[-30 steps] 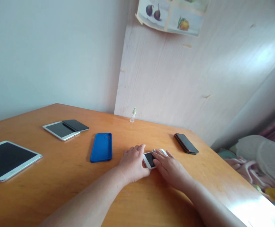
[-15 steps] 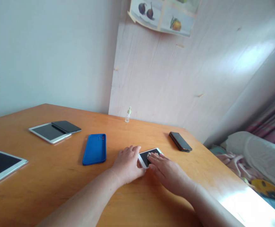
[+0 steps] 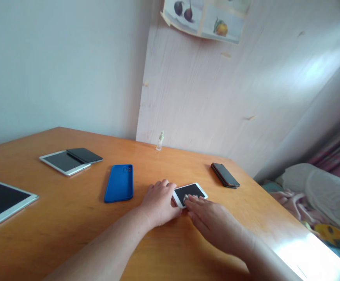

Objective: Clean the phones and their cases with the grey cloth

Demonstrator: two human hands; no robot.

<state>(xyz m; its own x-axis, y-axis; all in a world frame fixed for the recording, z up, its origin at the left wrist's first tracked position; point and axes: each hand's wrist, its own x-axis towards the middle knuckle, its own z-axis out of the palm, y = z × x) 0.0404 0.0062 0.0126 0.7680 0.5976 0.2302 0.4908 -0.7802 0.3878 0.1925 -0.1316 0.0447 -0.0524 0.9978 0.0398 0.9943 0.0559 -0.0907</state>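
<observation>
Our left hand [image 3: 158, 201] lies palm down on the orange wooden table [image 3: 70, 218], its bent fingers set against the left end of a white smartphone [image 3: 193, 191]. The phone lies flat, dark screen up, near the middle of the table and slightly toward its right side. We cannot tell whether this hand clasps the phone's edge or only rests against it, because the thumb side is hidden. Our right hand [image 3: 213, 223] is spread flat with its fingers stretched out and apart, closed around nothing. Its fingertips [image 3: 193, 201] touch the near edge of the phone. A small pale scrap [image 3: 185, 197] sits on the screen just at those fingertips, too small for us to name. To the left of our left hand, near but not touching, lies a blue phone case [image 3: 119, 182], back up. Farther left is a white tablet [image 3: 61, 162] with a dark phone [image 3: 85, 154] lying across its far corner. A larger white tablet [image 3: 3, 199] sits at the left edge of the view. Beyond the white smartphone to the right, a pair of dark phones [image 3: 225, 175] lies stacked near the table's edge. A small clear spray bottle [image 3: 160, 141] stands upright at the back by the pale panel wall, where a fruit picture [image 3: 205, 17] hangs. Bedding [image 3: 319, 191] shows past the table on the right.
</observation>
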